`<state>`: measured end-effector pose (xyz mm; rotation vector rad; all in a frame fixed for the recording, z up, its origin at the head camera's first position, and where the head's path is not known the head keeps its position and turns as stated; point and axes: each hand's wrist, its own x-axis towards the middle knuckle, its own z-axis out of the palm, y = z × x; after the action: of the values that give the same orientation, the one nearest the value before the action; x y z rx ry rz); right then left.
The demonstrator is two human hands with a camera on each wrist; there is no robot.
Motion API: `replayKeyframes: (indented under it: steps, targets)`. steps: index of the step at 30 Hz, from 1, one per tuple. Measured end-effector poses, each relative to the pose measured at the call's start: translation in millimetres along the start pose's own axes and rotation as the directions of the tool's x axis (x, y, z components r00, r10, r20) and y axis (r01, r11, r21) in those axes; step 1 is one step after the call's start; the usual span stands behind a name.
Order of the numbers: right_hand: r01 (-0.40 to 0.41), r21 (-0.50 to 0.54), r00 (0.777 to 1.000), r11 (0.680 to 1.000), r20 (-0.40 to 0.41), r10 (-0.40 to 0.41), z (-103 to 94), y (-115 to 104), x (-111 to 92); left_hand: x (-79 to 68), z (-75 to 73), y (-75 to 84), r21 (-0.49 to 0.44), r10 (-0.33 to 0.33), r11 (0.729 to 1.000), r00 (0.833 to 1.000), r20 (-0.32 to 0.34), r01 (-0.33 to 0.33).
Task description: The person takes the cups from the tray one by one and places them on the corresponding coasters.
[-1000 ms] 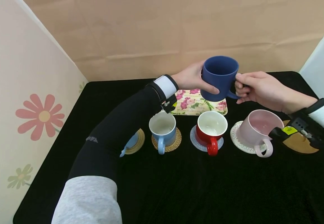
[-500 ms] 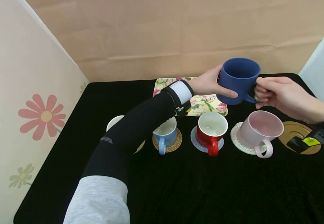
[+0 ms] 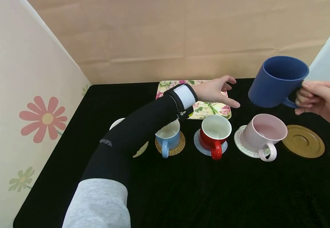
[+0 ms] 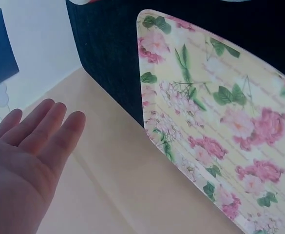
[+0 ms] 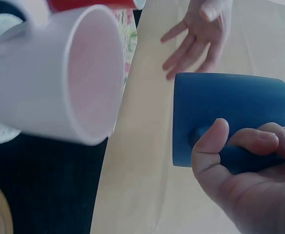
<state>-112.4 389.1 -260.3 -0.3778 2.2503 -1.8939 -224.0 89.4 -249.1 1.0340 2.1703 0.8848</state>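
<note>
A dark blue mug (image 3: 276, 84) is held in the air at the upper right, tilted a little. My right hand (image 3: 322, 98) grips it by the handle; in the right wrist view the thumb (image 5: 211, 141) and curled fingers wrap that handle. My left hand (image 3: 216, 91) is off the mug, fingers spread and relaxed, over the floral tray (image 3: 204, 109). Below the blue mug, a pink mug (image 3: 263, 133) stands on a white patterned coaster (image 3: 240, 144). Right of that lies a bare brown round coaster (image 3: 304, 141).
A red mug (image 3: 216, 134) on a blue coaster (image 3: 200, 144) and a light blue mug (image 3: 169, 137) on a woven coaster (image 3: 179, 148) stand in the row. Another mug (image 3: 116, 123) is mostly hidden by the left arm. Paper (image 3: 142, 38) covers the back wall.
The blue mug has moved right in my right hand. My left hand first travelled right with it, then let go and stayed over the tray. The brown coaster is now fully uncovered.
</note>
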Motion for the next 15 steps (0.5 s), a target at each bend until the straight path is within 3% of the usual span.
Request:
replayKeyframes:
  steps: [4, 7, 11, 13, 15]
  targets:
    - [0.043, 0.187, 0.999, 0.981, 0.006, -0.045, -17.6, 13.3, -10.8, -2.4, 1.7, 0.3, 0.003, -0.015, 1.000, 1.000, 0.020, 0.015]
    - [0.061, 0.324, 0.996, 0.944, 0.045, -0.080, -28.2, 22.3, -16.3, -4.4, 4.9, 0.6, 0.021, -0.027, 0.999, 0.999, 0.043, 0.026]
    - [-0.004, 0.495, 0.985, 0.869, 0.152, -0.082, -42.1, 32.4, -21.5, -7.3, 10.2, 0.2, 0.072, -0.042, 0.997, 0.995, 0.090, 0.036]
    - [-0.073, 0.618, 0.964, 0.783, 0.246, -0.105, -48.8, 38.6, -22.6, -8.8, 11.8, -0.7, 0.089, -0.051, 0.995, 0.993, 0.110, 0.042]
    - [-0.156, 0.723, 0.924, 0.673, 0.348, -0.160, -54.1, 46.4, -23.0, -10.2, 12.5, -2.1, 0.094, -0.058, 0.994, 0.990, 0.125, 0.047]
